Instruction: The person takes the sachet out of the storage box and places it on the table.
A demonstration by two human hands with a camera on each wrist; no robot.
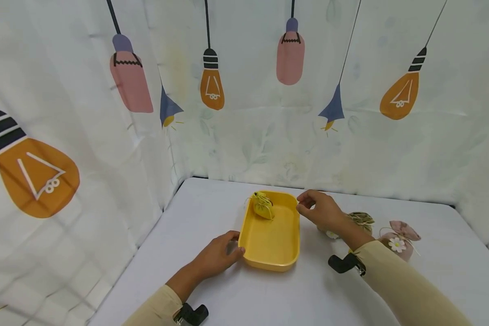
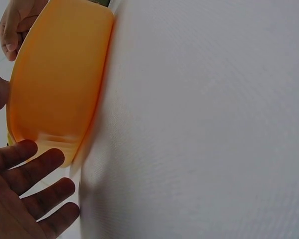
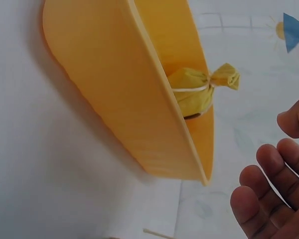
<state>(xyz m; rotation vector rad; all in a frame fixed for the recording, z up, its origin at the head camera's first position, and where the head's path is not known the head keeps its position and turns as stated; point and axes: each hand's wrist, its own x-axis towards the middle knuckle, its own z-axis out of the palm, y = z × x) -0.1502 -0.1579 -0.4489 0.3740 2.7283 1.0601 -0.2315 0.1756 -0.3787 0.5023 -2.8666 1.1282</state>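
Observation:
A yellow plastic tray (image 1: 271, 246) stands on the white table, with a small yellow drawstring pouch (image 1: 262, 209) at its far left end. At the tray's near left side is my left hand (image 1: 217, 256), its thumb right at the rim. The left wrist view shows that hand's fingers (image 2: 42, 172) spread beside the tray wall. My right hand (image 1: 321, 210) hovers by the far right rim, fingers loosely bent and nothing held. Seen from the right wrist, the pouch (image 3: 193, 92) pokes above the rim, apart from the right fingertips (image 3: 245, 201).
To the right of the tray, partly behind the right forearm, sit an olive-green pouch (image 1: 361, 218) and a pink pouch (image 1: 405, 231) with a white flower. A printed curtain (image 1: 244, 149) hangs along the table's back and left edges.

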